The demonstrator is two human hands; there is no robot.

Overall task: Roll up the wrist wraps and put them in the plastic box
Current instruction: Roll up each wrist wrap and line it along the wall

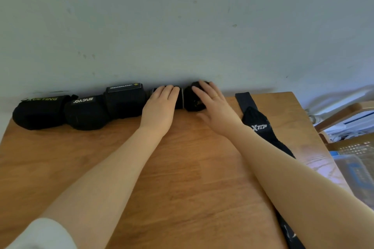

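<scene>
While both hands are being laid flat on rolled wraps at the wall, a row of rolls is being kept along the table's far edge.

The left hand [162, 105] is being rested, fingers straight and together, on a grey-edged roll [180, 100]; the right hand [212, 103], fingers spread and relaxed, a ring [215, 96] being worn on one, is being pressed over a round black roll [192, 100] just beside it. Three bigger rolls [85, 111] are being lined up to the left, touching one another. An unrolled wrap [257, 125] is being left flat on the table [182, 178] beside the right forearm. Beyond the right edge, a clear plastic box [356, 170] is being kept low, near a basket [358, 147].
</scene>
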